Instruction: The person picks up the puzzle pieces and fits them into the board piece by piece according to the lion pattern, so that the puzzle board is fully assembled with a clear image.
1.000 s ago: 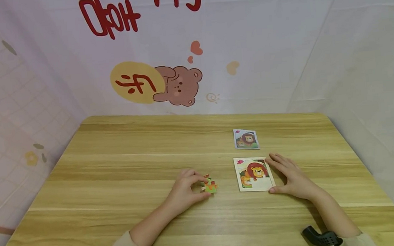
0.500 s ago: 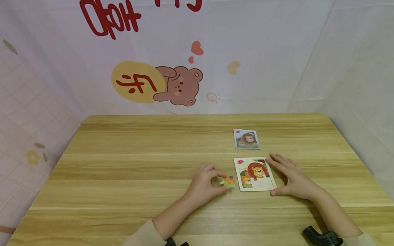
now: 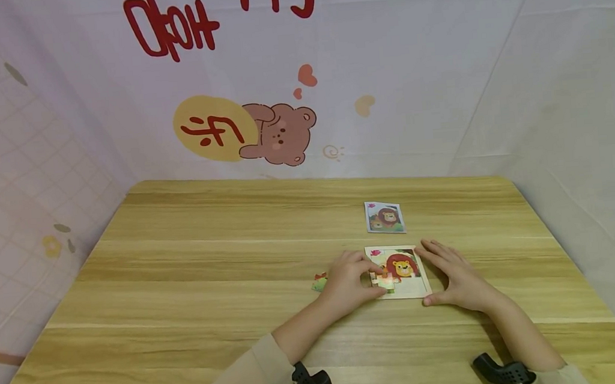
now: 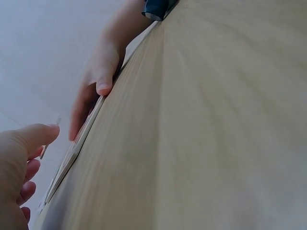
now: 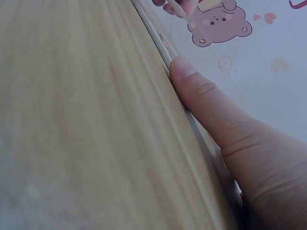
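Observation:
A jigsaw piece (image 3: 384, 282) is pinched between the thumb and fingers of my left hand (image 3: 345, 284), over the lower left part of a lion puzzle. The puzzle lies in a shallow wooden tray (image 3: 412, 293), with bare wood along its lower right. Edge-on, the piece (image 4: 43, 152) stands a little above the tray in the left wrist view. My right hand (image 3: 459, 280) rests at the tray's right side, its fingers and thumb spread along the edge. The right thumb (image 5: 184, 72) touches the tray's rim in the right wrist view. Another piece (image 3: 319, 282) lies partly hidden behind my left hand.
A small printed card (image 3: 385, 217) with the same lion picture lies behind the tray. The wooden table (image 3: 184, 274) meets a white cloth backdrop (image 3: 409, 39) printed with a bear. Black wrist devices (image 3: 311, 381) sit on both forearms.
My left hand has moved right, carrying the jigsaw piece from the table to over the tray. Another piece has come into view behind it on the table. The right hand has stayed still.

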A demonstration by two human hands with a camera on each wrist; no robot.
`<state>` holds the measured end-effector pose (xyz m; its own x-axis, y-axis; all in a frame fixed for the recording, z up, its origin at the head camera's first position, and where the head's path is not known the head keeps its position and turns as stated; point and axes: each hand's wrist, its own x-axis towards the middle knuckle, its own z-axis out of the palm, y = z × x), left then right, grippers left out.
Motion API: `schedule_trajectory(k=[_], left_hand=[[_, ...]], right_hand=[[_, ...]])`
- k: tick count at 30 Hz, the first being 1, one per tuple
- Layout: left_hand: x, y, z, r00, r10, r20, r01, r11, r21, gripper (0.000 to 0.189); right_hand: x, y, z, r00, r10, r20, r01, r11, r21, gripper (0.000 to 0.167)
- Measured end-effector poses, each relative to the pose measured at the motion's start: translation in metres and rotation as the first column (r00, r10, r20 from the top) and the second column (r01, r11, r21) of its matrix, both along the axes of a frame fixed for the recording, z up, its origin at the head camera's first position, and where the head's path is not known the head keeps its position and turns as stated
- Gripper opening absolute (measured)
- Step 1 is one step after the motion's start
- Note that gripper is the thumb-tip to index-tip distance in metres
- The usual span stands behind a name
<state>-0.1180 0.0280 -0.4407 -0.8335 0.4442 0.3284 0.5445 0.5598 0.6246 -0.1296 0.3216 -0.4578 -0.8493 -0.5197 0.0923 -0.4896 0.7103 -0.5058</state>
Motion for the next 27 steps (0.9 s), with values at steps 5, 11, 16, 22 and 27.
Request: schedule_trajectory(k=[5,11,16,22,27], left_hand=[[-0.002,0.016,-0.003,0.999,0.003,-0.031,-0.006,0.996,-0.086,0.031],[-0.004,0.03,-0.006,1.0,0.014,0.005,-0.013,0.987,-0.16,0.031],[-0.005,0.034,-0.008,0.999,0.026,0.031,-0.02,0.984,-0.177,0.03],[-0.005,0.034,-0.009,0.999,0.027,0.046,-0.018,0.983,-0.185,0.03],[-0.005,0.033,-0.008,0.998,0.017,0.059,-0.005,0.981,-0.196,0.033]], right_hand=[[0.0,-0.001,0.001,1.0,0.003,-0.01,-0.003,1.0,0.004,0.104],[0.0,-0.001,-0.001,1.0,0.007,-0.026,-0.007,1.0,0.002,0.102],[0.0,0.0,-0.001,1.0,0.011,-0.022,-0.011,1.0,-0.006,0.102],[0.0,0.001,-0.001,1.0,0.009,-0.018,-0.009,1.0,-0.003,0.103],[-0.001,0.0,-0.002,1.0,0.004,-0.005,-0.004,1.0,0.0,0.104]])
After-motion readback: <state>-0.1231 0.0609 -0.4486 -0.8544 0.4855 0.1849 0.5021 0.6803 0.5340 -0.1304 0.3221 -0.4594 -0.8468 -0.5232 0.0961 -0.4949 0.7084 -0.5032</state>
